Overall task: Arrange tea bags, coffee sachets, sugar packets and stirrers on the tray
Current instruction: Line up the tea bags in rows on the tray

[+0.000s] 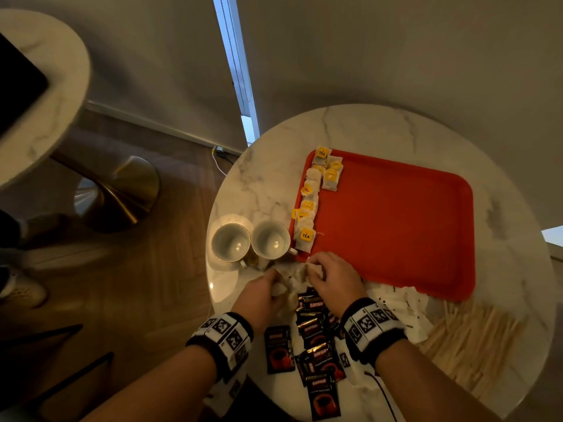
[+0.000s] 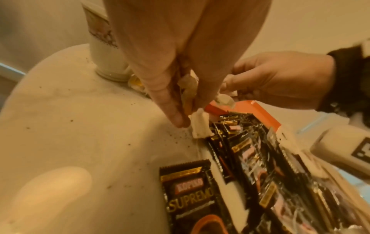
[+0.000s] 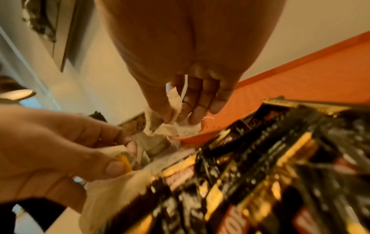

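My left hand [image 1: 264,292] pinches a white paper tea bag with a yellow tag [image 3: 112,186] between thumb and fingertips; the bag hangs below my thumb, over the edge of the pile of black glossy coffee sachets [image 1: 316,339]. My right hand [image 1: 333,277] has its fingers curled onto a crumpled white tea bag [image 3: 176,128], thumb and fingertips gripping it right at the near corner of the flat orange-red plastic tray [image 1: 396,226]. The 2 hands sit close together, just apart.

Beyond my right fingers, a row of tea bags with yellow tags [image 1: 310,202] runs along the tray's left edge, some overlapping the rim. Just past my left fingers stand 2 white ceramic cups [image 1: 251,242], side by side and touching. The coffee sachets lie under and behind both wrists on the round white marble table [image 1: 274,184]. To the right of my right wrist lie white paper sugar packets [image 1: 402,309], and further right a spread of pale wooden stirrers [image 1: 475,339]. Dark specks dot the tabletop near my left fingertips.
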Motion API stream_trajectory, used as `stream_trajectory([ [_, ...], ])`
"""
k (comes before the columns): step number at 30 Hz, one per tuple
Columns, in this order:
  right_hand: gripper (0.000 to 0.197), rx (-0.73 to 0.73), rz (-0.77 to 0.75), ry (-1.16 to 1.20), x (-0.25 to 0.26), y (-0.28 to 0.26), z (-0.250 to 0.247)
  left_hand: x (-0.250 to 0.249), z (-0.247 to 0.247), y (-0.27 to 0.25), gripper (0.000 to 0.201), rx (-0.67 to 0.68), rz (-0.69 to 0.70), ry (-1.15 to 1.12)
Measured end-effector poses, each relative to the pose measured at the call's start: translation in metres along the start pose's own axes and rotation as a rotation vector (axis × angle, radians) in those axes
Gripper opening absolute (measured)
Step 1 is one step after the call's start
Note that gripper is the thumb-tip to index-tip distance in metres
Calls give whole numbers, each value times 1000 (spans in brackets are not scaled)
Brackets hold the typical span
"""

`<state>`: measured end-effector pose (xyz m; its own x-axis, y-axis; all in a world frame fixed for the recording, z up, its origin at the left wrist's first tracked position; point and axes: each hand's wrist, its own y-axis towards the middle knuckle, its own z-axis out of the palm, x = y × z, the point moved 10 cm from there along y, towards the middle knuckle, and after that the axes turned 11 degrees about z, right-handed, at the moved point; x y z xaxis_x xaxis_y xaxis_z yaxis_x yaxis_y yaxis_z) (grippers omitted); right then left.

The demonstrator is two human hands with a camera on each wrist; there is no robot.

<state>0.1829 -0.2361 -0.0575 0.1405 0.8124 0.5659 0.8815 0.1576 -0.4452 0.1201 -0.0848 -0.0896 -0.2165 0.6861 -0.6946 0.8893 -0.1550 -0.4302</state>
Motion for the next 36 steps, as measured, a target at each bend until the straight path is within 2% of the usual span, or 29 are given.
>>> stream_trajectory([
  [5,8,-33,86,280,-10,-10,-30,-25,0,3,15,-46,66,-248],
  [9,11,-36,111,465,-14,-17,-47,-46,4,11,24,-80,-16,-644],
  [12,8,-1,92,547,-13,-18,-53,-60,11,17,23,-89,-116,-921],
  [14,8,34,82,579,-8,-20,-55,-74,15,20,32,-75,-143,-1056],
  [16,10,78,92,631,-3,-23,-57,-89,20,25,51,-19,-133,-1141],
  [18,8,81,93,605,-2,-23,-63,-99,22,30,52,14,-132,-1180],
  [20,4,50,81,536,-4,-19,-73,-99,22,34,42,-13,-165,-1227],
  [23,11,-20,75,473,-10,-14,-88,-93,20,40,31,-80,-214,-1302],
  [26,20,-71,104,569,-15,-11,-102,-89,12,46,26,-151,-213,-1273],
  [29,20,-75,119,594,-18,-7,-110,-91,-1,51,27,-200,-111,-1086],
  [33,17,-68,125,609,-17,-1,-111,-114,-1,57,28,-56,93,-929],
  [36,16,-91,144,674,-13,4,-117,-122,0,60,29,-24,116,-886],
])
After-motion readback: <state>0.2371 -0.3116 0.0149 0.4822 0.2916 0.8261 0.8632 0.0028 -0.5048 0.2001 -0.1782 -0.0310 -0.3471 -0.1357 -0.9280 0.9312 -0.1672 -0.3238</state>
